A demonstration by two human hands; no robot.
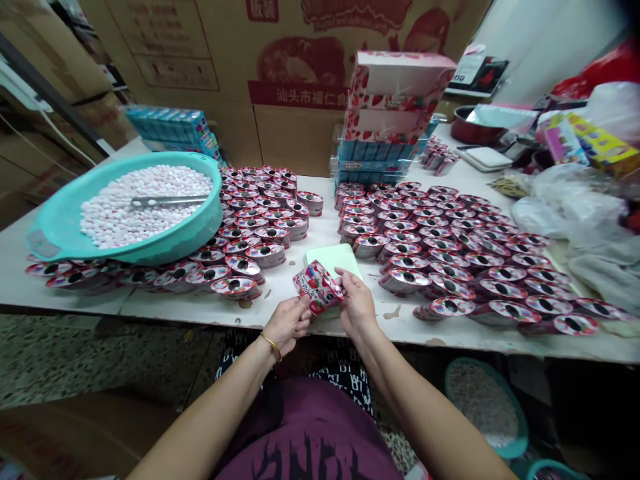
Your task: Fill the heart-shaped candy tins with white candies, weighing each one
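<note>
Between my two hands, just over the table's front edge, is a small flat printed carton with strawberry pictures. My left hand pinches its lower left corner. At its right edge the thumb and fingers of my right hand are closed on it. Behind the carton lies a pale green pad, partly covered by it and by my right hand. Rows of opened-out oval cartons of like print stand on both sides, a left group and a right group, each with a dark hole in its top.
A turquoise basin of white candies, metal tongs on top, rests over cartons at left. Stacked strawberry boxes and blue boxes stand behind. Plastic bags crowd the right. Another tub sits on the floor.
</note>
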